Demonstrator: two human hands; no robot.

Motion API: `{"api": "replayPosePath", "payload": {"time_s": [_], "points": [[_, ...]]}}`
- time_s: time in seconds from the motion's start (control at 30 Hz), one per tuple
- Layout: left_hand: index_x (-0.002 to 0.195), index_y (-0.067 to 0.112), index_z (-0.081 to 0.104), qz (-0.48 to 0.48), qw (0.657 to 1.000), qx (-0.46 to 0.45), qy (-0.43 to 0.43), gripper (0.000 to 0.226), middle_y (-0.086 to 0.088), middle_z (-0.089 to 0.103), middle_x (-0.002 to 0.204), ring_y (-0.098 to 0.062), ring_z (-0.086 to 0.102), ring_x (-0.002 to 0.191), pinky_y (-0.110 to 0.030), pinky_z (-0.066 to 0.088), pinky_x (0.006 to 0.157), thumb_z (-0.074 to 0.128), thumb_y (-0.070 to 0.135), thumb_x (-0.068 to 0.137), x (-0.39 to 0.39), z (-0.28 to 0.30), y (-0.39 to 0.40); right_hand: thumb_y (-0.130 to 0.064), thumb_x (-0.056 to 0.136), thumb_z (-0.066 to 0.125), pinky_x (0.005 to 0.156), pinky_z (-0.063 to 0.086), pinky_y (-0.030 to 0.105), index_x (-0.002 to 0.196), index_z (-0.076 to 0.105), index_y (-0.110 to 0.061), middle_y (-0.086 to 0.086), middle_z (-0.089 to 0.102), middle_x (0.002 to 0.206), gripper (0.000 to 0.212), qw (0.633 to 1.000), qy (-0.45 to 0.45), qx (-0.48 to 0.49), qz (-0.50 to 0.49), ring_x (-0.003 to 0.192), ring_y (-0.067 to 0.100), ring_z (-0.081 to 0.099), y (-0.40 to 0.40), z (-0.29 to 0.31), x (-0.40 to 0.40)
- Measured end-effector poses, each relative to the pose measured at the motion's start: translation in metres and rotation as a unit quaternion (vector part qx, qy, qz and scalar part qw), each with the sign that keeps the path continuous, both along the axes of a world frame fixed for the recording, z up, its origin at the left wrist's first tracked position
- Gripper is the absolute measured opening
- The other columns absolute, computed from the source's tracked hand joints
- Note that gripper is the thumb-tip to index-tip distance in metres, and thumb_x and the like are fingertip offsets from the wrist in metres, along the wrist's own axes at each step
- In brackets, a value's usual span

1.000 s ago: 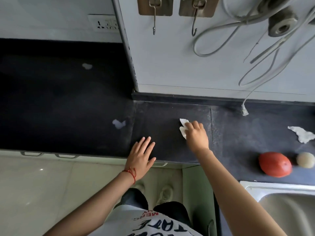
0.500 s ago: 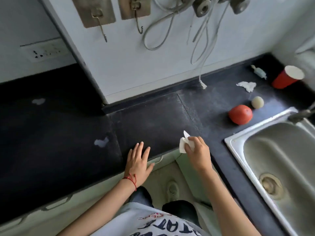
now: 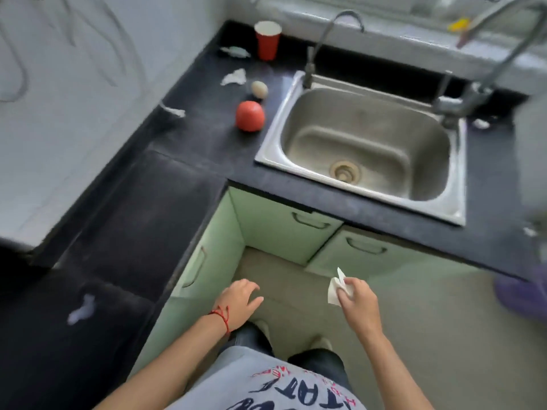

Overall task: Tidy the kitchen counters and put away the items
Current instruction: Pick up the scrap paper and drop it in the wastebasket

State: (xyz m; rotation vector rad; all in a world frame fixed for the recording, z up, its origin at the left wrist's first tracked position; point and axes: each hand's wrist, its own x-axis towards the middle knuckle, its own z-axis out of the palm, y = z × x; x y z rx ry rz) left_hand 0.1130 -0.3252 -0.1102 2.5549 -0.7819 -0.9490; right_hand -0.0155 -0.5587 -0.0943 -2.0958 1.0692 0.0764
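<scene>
The right hand [image 3: 356, 300] pinches a white paper scrap [image 3: 336, 290] over the floor, at five o'clock from the sink [image 3: 362, 149]. The left hand [image 3: 241, 300] hangs empty at seven o'clock, fingers loosely curled.

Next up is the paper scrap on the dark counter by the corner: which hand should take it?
Left, probably. The left hand hangs loose and holds nothing, on the same side as that paper scrap. The right hand already pinches a white paper piece.

I'm only getting one head view, looking steeply down over the counter [image 3: 189, 202] corner, sink [image 3: 364, 149] ahead, hands close below.
</scene>
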Motion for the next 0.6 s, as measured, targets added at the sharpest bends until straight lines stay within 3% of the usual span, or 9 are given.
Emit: {"api": "replayPosePath", "payload": {"time_s": [0.13, 0.2, 0.3, 0.6], "points": [[0.115, 0.014, 0.057, -0.076, 0.991, 0.096, 0.049, 0.036, -0.006, 0.062, 0.122, -0.021, 0.055, 0.114, -0.029, 0.042, 0.095, 0.045, 0.038, 0.091, -0.019, -0.013, -0.03, -0.011, 0.085, 0.058, 0.074, 0.034, 0.027, 0.105, 0.063, -0.004, 0.014, 0.063, 0.103, 0.021, 0.982, 0.007, 0.065, -0.177, 0.097, 0.03, 0.056, -0.021, -0.011, -0.085], [0.112, 0.013, 0.059, -0.105, 0.984, 0.133, 0.062, 0.037, -0.007, 0.064, 0.12, -0.022, 0.057, 0.112, -0.029, 0.043, 0.093, 0.045, 0.04, 0.091, -0.032, -0.017, -0.051, -0.013, 0.084, 0.058, 0.07, 0.04, 0.031, 0.096, 0.064, -0.011, 0.014, 0.066, 0.099, 0.014, 0.957, -0.004, 0.098, -0.273, 0.089, 0.029, 0.057, -0.029, -0.015, -0.133], [0.113, 0.014, 0.059, -0.142, 0.975, 0.157, 0.069, 0.039, -0.006, 0.064, 0.119, -0.022, 0.058, 0.111, -0.029, 0.044, 0.094, 0.043, 0.042, 0.091, -0.062, -0.019, -0.097, -0.013, 0.084, 0.057, 0.059, 0.04, 0.027, 0.093, 0.063, -0.013, 0.011, 0.065, 0.091, 0.011, 0.913, -0.011, 0.12, -0.39, 0.08, 0.027, 0.057, -0.041, -0.015, -0.207], [0.111, 0.007, 0.062, -0.175, 0.971, 0.111, 0.122, 0.036, -0.009, 0.065, 0.116, -0.025, 0.058, 0.11, -0.026, 0.043, 0.088, 0.048, 0.034, 0.091, -0.223, -0.013, -0.269, -0.017, 0.083, 0.06, 0.066, 0.038, 0.029, 0.097, 0.066, -0.007, 0.011, 0.063, 0.083, 0.018, 0.829, 0.006, 0.12, -0.547, 0.081, 0.03, 0.057, -0.087, -0.025, -0.403]]}}
